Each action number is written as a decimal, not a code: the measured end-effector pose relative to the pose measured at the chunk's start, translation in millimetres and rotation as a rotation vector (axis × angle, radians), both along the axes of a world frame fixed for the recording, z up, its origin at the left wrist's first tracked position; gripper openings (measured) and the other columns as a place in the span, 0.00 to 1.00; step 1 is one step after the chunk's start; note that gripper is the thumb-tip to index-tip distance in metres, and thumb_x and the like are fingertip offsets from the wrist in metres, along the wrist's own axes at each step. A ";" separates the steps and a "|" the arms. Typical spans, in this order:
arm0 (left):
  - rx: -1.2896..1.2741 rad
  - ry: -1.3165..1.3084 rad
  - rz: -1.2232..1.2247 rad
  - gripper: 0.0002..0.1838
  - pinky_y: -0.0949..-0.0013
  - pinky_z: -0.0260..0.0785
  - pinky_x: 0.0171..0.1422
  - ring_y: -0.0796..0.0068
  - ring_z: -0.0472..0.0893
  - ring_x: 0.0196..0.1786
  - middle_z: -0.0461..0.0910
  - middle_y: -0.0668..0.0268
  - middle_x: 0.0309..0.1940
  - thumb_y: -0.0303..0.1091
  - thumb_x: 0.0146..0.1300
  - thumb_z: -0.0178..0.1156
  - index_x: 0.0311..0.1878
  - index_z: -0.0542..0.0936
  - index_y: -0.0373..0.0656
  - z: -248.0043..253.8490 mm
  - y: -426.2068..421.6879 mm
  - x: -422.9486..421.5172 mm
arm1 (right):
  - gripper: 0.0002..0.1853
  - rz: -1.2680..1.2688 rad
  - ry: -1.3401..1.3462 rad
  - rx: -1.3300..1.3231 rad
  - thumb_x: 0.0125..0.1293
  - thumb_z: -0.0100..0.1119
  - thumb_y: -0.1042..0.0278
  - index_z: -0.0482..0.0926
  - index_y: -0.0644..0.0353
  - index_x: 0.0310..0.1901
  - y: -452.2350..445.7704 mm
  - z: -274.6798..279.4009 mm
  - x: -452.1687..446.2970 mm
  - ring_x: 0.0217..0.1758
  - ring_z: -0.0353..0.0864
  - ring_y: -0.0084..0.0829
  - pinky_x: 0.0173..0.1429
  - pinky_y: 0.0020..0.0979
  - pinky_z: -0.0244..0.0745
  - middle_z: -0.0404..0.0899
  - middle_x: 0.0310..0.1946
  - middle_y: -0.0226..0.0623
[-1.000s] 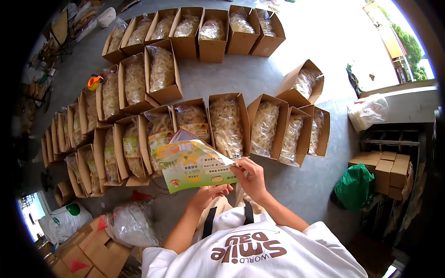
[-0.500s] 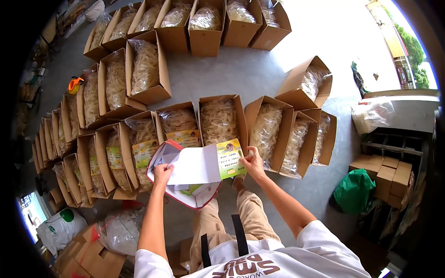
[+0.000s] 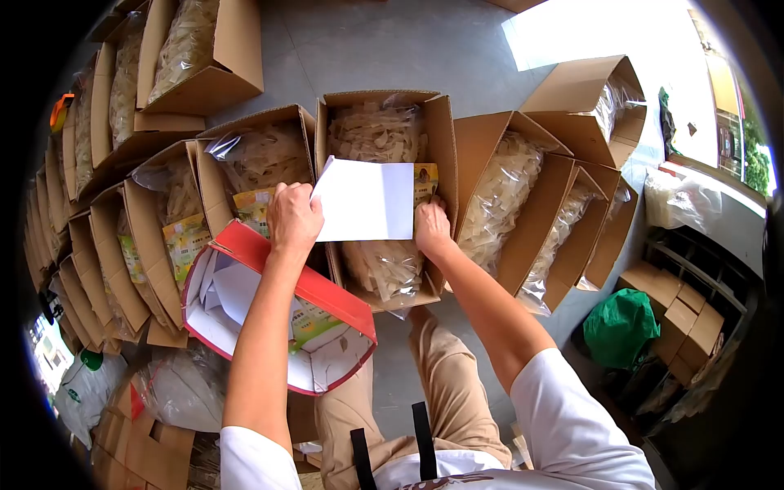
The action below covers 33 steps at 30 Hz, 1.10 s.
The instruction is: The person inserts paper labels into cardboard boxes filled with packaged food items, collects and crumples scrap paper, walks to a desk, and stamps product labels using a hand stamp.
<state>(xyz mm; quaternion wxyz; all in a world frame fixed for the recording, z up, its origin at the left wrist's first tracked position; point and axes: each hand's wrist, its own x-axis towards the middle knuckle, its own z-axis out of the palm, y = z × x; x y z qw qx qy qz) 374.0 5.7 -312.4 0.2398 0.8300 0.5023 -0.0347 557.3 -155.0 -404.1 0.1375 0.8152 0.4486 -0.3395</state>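
A white backing sheet (image 3: 366,200) lies across the clear bag of pale, dried strips (image 3: 376,133) in the middle carton. At its right side shows a strip of yellow-green printed label (image 3: 425,181). My left hand (image 3: 296,219) is closed on the sheet's left edge. Curled at the lower right, the fingers of my right hand (image 3: 433,225) grip or press the label's edge against the bag; the fingertips are partly hidden. Below my left forearm, an open red box (image 3: 273,260) with white inner walls holds loose white sheets (image 3: 237,286) and a green printed label (image 3: 314,322).
Open cartons with bagged strips stand in rows: a labelled one (image 3: 180,237) on the left, an unlabelled one (image 3: 502,192) on the right. An orange tape dispenser (image 3: 60,113) sits far left. A green bag (image 3: 622,328) and brown cartons (image 3: 674,314) are at right.
Both hands and the sheet have moved forward over the middle bag. The label, earlier held up in view, is now mostly covered by the white sheet. The red box shows more fully under my left arm.
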 end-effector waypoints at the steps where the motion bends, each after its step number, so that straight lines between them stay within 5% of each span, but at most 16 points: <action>1: -0.014 0.012 0.002 0.08 0.59 0.68 0.47 0.52 0.76 0.38 0.78 0.54 0.30 0.31 0.51 0.60 0.25 0.77 0.34 -6.2 -2.5 -2.6 | 0.16 0.002 0.012 -0.014 0.51 0.52 0.80 0.71 0.72 0.44 -4.0 -17.0 -1.6 0.51 0.71 0.42 0.48 0.33 0.76 0.68 0.44 0.50; 3: -0.084 0.096 0.049 0.09 0.57 0.68 0.45 0.52 0.77 0.37 0.78 0.53 0.29 0.31 0.52 0.60 0.25 0.77 0.34 -14.1 -3.8 -8.2 | 0.18 -0.092 -0.016 0.166 0.43 0.53 0.86 0.72 0.75 0.41 -9.5 -44.3 -8.4 0.53 0.67 0.57 0.57 0.41 0.69 0.58 0.55 0.63; 4: -0.172 0.112 0.126 0.09 0.55 0.68 0.43 0.50 0.77 0.37 0.78 0.51 0.30 0.32 0.53 0.60 0.26 0.77 0.33 -13.2 -4.5 -9.7 | 0.29 -0.175 0.022 0.230 0.43 0.53 0.86 0.64 0.77 0.53 -4.0 -32.8 -12.3 0.59 0.60 0.61 0.63 0.43 0.63 0.44 0.63 0.66; 8: -0.208 0.050 0.179 0.09 0.54 0.68 0.42 0.47 0.76 0.37 0.76 0.49 0.30 0.31 0.54 0.59 0.28 0.76 0.33 -10.6 -6.6 -18.8 | 0.36 -0.007 -0.085 0.203 0.50 0.51 0.83 0.50 0.76 0.62 -0.7 -7.6 -16.6 0.66 0.50 0.59 0.69 0.41 0.53 0.36 0.66 0.65; 10: -0.202 0.046 0.173 0.09 0.54 0.68 0.42 0.48 0.76 0.37 0.76 0.49 0.31 0.31 0.54 0.59 0.28 0.76 0.32 -2.7 -2.6 -18.5 | 0.32 -0.367 0.271 0.628 0.61 0.44 0.73 0.45 0.78 0.64 -18.0 -23.1 -18.6 0.71 0.38 0.55 0.72 0.39 0.42 0.35 0.67 0.64; 14: -0.154 0.089 0.112 0.08 0.55 0.68 0.44 0.50 0.76 0.37 0.76 0.51 0.31 0.29 0.54 0.58 0.28 0.76 0.32 13.5 2.9 -18.6 | 0.38 -0.658 0.582 0.420 0.69 0.36 0.55 0.32 0.75 0.65 -36.8 -44.8 -22.6 0.72 0.28 0.52 0.73 0.35 0.28 0.31 0.68 0.62; 19: -0.050 0.085 0.106 0.07 0.56 0.69 0.42 0.51 0.76 0.36 0.76 0.51 0.31 0.28 0.53 0.58 0.28 0.76 0.32 27.6 0.8 -27.4 | 0.37 -0.350 0.242 0.580 0.67 0.42 0.55 0.36 0.66 0.68 13.8 -5.3 -33.7 0.72 0.29 0.53 0.72 0.50 0.29 0.31 0.68 0.59; 21: -0.026 0.056 0.128 0.07 0.57 0.68 0.42 0.52 0.76 0.35 0.76 0.51 0.30 0.28 0.53 0.58 0.28 0.76 0.32 40.0 -1.7 -34.9 | 0.36 0.151 0.175 0.402 0.66 0.44 0.55 0.40 0.57 0.69 27.3 -2.8 -38.5 0.72 0.31 0.53 0.70 0.55 0.31 0.31 0.70 0.52; 23: -0.038 0.054 0.230 0.06 0.59 0.68 0.39 0.54 0.76 0.34 0.75 0.52 0.30 0.26 0.52 0.57 0.27 0.74 0.32 77.9 0.1 -47.1 | 0.38 0.137 0.109 0.412 0.62 0.50 0.54 0.45 0.52 0.69 36.1 -9.4 -42.0 0.72 0.32 0.52 0.70 0.56 0.33 0.30 0.71 0.47; 27: 0.140 -0.417 0.503 0.03 0.64 0.69 0.40 0.65 0.75 0.31 0.76 0.55 0.31 0.18 0.49 0.49 0.23 0.67 0.31 137.1 -13.8 -112.9 | 0.35 0.118 0.015 0.418 0.62 0.50 0.55 0.49 0.49 0.68 39.0 -11.3 -55.1 0.73 0.32 0.52 0.69 0.59 0.30 0.34 0.71 0.46; 30: -0.121 -1.019 0.865 0.10 0.64 0.70 0.42 0.71 0.77 0.34 0.76 0.56 0.27 0.15 0.47 0.43 0.19 0.58 0.41 156.3 -46.5 -154.2 | 0.30 0.493 0.133 0.378 0.62 0.48 0.64 0.55 0.50 0.66 36.6 1.3 -68.3 0.73 0.30 0.48 0.70 0.55 0.25 0.38 0.71 0.40; 33: -0.529 -1.122 0.914 0.08 0.75 0.64 0.28 0.79 0.71 0.18 0.72 0.63 0.14 0.15 0.48 0.43 0.23 0.62 0.41 151.3 -82.7 -190.8 | 0.27 0.531 0.134 0.260 0.60 0.46 0.69 0.62 0.52 0.63 39.7 0.7 -77.0 0.74 0.31 0.47 0.71 0.54 0.25 0.42 0.70 0.39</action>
